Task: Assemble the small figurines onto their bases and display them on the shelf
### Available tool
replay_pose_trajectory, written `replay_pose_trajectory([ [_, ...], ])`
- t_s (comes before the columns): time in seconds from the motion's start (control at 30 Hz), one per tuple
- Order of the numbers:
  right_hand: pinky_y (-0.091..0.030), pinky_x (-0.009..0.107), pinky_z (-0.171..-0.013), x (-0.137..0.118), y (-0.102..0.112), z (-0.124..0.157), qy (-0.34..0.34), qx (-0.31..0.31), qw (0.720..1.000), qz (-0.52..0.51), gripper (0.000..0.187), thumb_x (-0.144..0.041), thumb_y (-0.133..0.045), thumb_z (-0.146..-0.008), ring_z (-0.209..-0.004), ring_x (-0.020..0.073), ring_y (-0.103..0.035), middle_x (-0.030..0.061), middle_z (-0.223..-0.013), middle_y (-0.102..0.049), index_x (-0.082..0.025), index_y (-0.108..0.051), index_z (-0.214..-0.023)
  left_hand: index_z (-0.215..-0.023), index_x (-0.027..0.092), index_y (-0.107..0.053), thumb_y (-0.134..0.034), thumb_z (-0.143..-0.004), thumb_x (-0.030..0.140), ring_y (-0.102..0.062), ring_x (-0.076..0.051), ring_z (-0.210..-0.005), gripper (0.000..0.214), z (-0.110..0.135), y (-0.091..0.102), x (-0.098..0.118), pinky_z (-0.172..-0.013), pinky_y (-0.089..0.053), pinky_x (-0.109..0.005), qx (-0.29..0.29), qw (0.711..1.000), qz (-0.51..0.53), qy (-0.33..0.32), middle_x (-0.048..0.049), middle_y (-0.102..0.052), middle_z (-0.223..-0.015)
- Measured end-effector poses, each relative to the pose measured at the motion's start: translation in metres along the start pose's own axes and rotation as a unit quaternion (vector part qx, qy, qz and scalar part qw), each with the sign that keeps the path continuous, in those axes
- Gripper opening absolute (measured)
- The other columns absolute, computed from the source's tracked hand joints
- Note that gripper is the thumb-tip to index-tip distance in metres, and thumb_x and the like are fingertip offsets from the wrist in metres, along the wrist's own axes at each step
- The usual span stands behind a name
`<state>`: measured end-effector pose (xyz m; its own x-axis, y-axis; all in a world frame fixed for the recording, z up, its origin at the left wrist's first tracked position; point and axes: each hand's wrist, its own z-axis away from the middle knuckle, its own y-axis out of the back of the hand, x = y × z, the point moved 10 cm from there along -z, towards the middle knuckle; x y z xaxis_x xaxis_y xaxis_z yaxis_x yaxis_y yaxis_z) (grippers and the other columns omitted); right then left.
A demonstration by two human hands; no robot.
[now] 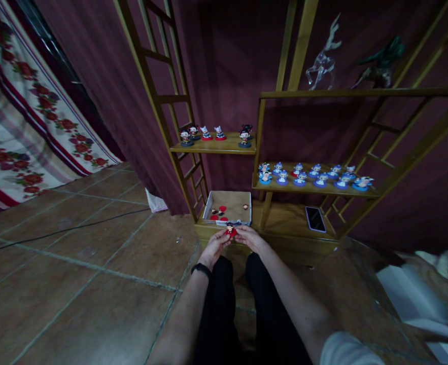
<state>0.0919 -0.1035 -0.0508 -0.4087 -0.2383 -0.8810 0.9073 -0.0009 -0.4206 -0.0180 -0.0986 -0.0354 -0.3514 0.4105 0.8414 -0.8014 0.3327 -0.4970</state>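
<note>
Between my two hands, in front of the shelf's lowest board, is a small figurine (pixel 230 229) with dark hair and a red base. My left hand (pixel 216 245) grips it from the left, fingers closed at the base. From the right, my right hand (pixel 249 237) pinches the same figurine. Just beyond them, an open cardboard box (pixel 229 200) sits on the lowest board. Inside it lie red round bases (pixel 222 208) and a few small figurine parts (pixel 245 207).
The wooden shelf (pixel 224 150) carries dark-haired figurines (pixel 186 137) and two cat-like ones at left. Several blue and purple figurines (pixel 300 178) stand on the right board. A phone (pixel 315 219) lies below them. A clear deer ornament (pixel 323 63) stands on top. A black cable (pixel 64 230) crosses the floor.
</note>
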Motion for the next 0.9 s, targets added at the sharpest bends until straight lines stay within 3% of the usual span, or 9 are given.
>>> replay_pose_trajectory([
  [0.43, -0.05, 0.031, -0.078, 0.002, 0.001, 0.0, -0.017, 0.0, 1.0, -0.005, 0.022, -0.029, -0.066, -0.07, -0.073, 0.0111, -0.063, 0.0021, -0.083, -0.066, -0.02, -0.062, -0.089, -0.102, 0.014, -0.063, -0.074, -0.059, 0.013, -0.063, -0.013, -0.072, 0.045, 0.0, 0.001, 0.002, -0.068, -0.045, -0.023, 0.023, 1.0, 0.005, -0.006, -0.0084, -0.068, -0.084],
  [0.9, -0.048, 0.032, -0.082, 0.001, -0.01, 0.006, -0.028, -0.038, 0.999, 0.017, 0.03, -0.027, -0.068, -0.067, -0.078, 0.0119, -0.063, 0.0037, -0.094, -0.067, -0.022, -0.062, -0.096, -0.092, 0.015, -0.062, -0.077, -0.052, 0.01, -0.061, -0.01, -0.065, 0.043, -0.006, 0.017, 0.0, -0.062, -0.045, -0.021, 0.087, 0.995, 0.018, -0.035, -0.004, -0.067, -0.077],
])
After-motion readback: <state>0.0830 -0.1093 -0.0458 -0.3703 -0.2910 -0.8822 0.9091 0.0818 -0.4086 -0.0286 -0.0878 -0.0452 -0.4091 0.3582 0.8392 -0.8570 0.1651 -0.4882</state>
